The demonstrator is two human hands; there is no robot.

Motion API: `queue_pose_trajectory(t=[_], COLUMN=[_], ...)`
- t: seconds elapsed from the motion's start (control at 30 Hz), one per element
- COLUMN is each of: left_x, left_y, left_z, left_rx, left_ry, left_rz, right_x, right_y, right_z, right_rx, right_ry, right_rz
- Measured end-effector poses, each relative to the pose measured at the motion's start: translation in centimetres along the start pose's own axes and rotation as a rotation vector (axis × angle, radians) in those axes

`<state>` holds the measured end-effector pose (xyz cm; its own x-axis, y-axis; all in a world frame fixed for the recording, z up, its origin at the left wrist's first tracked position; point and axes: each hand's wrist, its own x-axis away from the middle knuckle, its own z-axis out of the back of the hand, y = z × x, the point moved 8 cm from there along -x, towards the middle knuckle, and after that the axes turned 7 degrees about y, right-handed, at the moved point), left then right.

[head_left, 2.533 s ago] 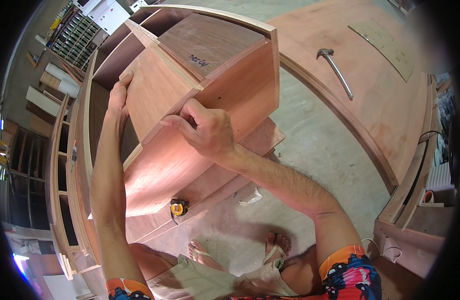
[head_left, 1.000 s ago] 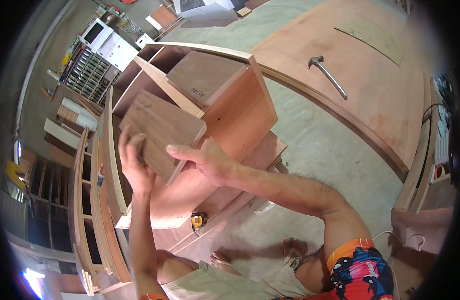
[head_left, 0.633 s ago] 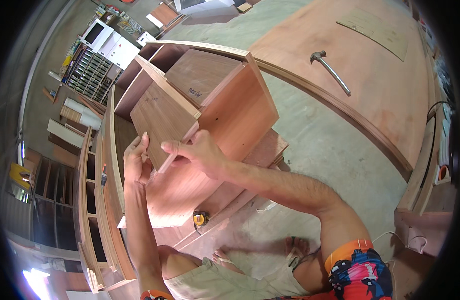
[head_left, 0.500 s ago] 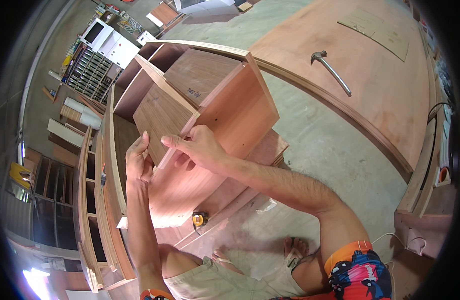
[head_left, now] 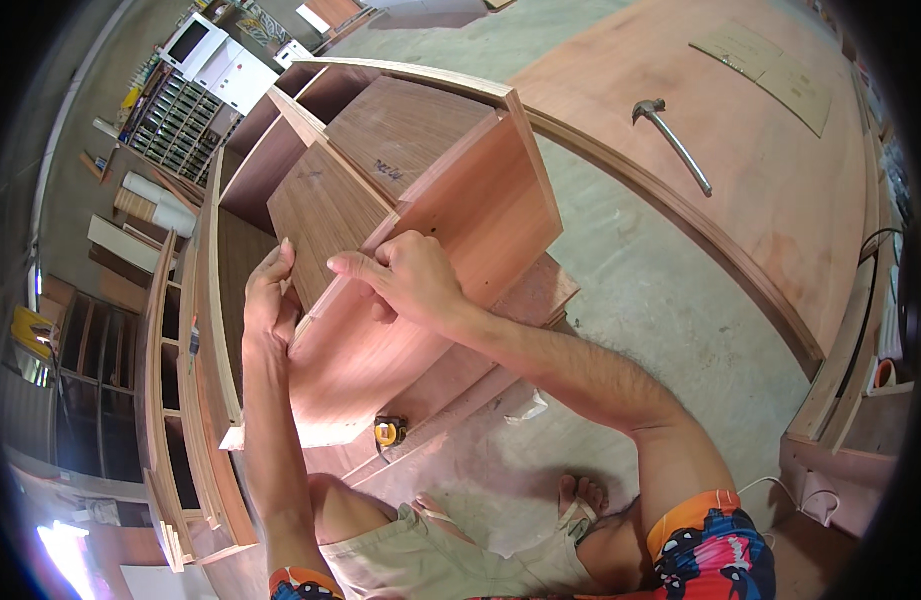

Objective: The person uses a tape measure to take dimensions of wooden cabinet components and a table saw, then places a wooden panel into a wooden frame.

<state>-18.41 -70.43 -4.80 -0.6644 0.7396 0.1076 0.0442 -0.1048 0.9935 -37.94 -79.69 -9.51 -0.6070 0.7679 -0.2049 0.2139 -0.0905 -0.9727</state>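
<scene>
A wooden cabinet [head_left: 471, 255] lies in front of me, its reddish side panel facing me and brown wood-grain boards inside. A thin pale wooden strip [head_left: 323, 312] runs along the panel's upper edge. My right hand [head_left: 411, 280] grips the strip at mid-length, thumb over the top and fingers curled against the panel's outer face. Close to the strip's near end is my left hand [head_left: 271, 295], closed with curled fingers and thumb up; what sits between its fingers is hidden.
A claw hammer [head_left: 673, 145] rests on a large plywood surface [head_left: 741, 220] at the right, near a flat tan sheet [head_left: 766, 75]. Below the cabinet is a yellow-and-black tape measure [head_left: 390, 431]. A slatted wooden frame [head_left: 176, 420] stands at left.
The strip's near end has come down and left, now meeting my left hand. My left hand has risen slightly. The view has shifted a little.
</scene>
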Motion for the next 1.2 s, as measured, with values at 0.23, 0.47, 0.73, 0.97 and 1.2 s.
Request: queue_pose_trajectory(t=[0.23, 0.47, 0.73, 0.97, 1.2], left_x=[-0.5, -1.1, -1.0, -0.6, -0.2], left_y=[-0.3, -0.1, -0.3, -0.5, -0.1], left_z=[0.1, 0.5, 0.3, 0.2, -0.1], left_rx=[0.021, 0.058, 0.061, 0.076, 0.034], left_ry=[-0.007, -0.02, -0.018, -0.078, -0.062], left_rz=[0.035, -0.018, -0.065, -0.033, -0.054], right_x=[-0.1, 0.2, -0.3, -0.2, -0.5], right_y=[0.9, -1.6, -0.7, -1.1, -0.7], right_z=[0.4, 1.1, 0.9, 0.7, 0.9], right_rx=[0.087, 0.523, 0.495, 0.441, 0.371], right_ry=[0.044, 0.257, 0.185, 0.184, 0.12], right_rz=[0.06, 0.467, 0.362, 0.392, 0.285])
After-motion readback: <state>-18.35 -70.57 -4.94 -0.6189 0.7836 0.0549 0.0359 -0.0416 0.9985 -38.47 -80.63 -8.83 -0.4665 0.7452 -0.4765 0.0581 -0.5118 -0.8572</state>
